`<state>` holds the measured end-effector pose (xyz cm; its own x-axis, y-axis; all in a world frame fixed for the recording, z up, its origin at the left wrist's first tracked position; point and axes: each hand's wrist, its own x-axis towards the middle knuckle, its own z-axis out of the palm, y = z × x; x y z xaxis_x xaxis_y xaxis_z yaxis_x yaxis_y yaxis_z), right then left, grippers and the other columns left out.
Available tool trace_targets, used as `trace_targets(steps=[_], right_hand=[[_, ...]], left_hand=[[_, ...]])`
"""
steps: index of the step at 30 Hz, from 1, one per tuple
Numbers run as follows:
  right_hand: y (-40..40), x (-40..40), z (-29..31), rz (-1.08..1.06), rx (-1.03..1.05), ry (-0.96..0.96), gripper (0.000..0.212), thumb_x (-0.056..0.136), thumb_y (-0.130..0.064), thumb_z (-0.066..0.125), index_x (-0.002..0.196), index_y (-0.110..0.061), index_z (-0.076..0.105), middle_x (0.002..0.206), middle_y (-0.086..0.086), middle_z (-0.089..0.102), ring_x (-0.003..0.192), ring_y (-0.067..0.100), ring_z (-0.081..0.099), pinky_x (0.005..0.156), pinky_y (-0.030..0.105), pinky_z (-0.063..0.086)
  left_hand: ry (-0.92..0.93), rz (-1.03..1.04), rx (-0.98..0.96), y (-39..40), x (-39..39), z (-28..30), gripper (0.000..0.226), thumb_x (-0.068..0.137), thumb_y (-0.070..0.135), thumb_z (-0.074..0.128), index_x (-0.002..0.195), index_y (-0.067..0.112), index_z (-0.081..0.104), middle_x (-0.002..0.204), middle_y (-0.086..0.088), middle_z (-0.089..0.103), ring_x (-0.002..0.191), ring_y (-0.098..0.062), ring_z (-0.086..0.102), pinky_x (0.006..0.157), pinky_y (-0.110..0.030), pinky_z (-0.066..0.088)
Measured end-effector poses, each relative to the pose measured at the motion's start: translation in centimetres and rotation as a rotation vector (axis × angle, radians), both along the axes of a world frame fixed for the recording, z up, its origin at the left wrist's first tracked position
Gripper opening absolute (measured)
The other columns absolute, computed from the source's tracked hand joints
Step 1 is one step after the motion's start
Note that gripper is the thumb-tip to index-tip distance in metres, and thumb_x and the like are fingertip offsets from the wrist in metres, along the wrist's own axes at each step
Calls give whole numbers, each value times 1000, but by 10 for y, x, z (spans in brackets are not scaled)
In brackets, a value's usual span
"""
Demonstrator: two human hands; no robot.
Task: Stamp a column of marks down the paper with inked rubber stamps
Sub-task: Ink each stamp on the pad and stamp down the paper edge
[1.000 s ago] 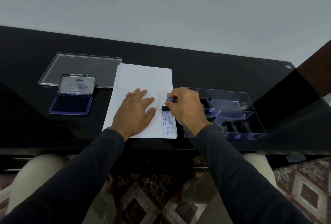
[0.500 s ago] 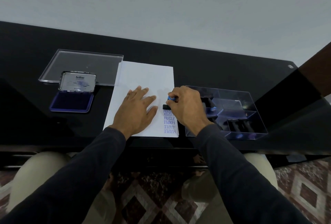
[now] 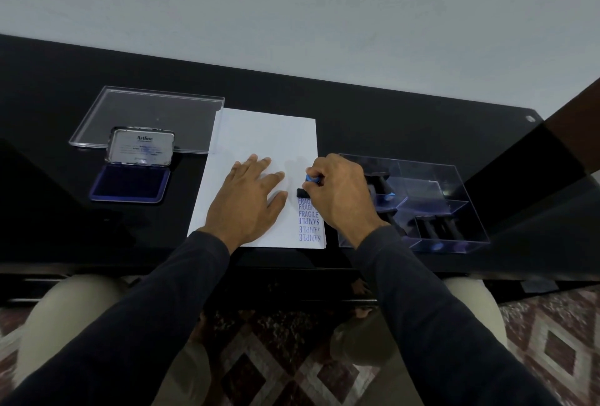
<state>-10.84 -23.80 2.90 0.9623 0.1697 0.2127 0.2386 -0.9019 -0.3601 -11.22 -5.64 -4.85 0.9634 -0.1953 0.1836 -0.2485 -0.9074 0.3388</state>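
Grip: your right hand (image 3: 341,193) curls round the stamp (image 3: 306,186), its black base on the paper (image 3: 259,142) above the FRAGILE and SAMPLE marks (image 3: 308,220).
Other hand: your left hand (image 3: 246,201) lies flat on the sheet.
Edges: marks run along the right margin; bare paper lies beyond the stamp.
Sides: clear tray (image 3: 454,210) just right; open ink pad (image 3: 130,183) left.
Surface: glossy black desk (image 3: 389,119), pale wall behind.
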Motion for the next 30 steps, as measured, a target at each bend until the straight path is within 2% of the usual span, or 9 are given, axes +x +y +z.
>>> trace_targets(steps=[11,18,25,30], right_hand=[[1,-2,0,6,13,-9,6,86,-16,72,88,-12,68,92,-1,60,78,12,57,72,22,50],[0,-1,-1,-11,8,5,9,89,-19,71,96,-13,73,97,-1,63,80,7,53,73,14,38],[1,-2,1,-11,35,-2,5,85,-16,74,85,-12,70,90,-2,62,79,11,59,73,23,52],[2,-2,0,-20,33,10,4,86,-16,72,88,-13,70,92,-2,61,81,12,59,74,22,51]], left_hand=[[1,-1,-3,0,0,0,52,102,54,41,146,28,52,161,-4,36,152,-24,23,126,-43,15],[2,-4,-7,0,-1,2,53,102,54,41,147,27,51,161,-4,36,152,-24,23,126,-42,14],[3,0,-10,0,-1,2,53,102,54,42,146,27,52,161,-4,36,152,-24,23,126,-43,15],[4,-2,-11,-1,-1,2,53,102,54,42,146,27,52,161,-3,36,152,-24,23,126,-42,15]])
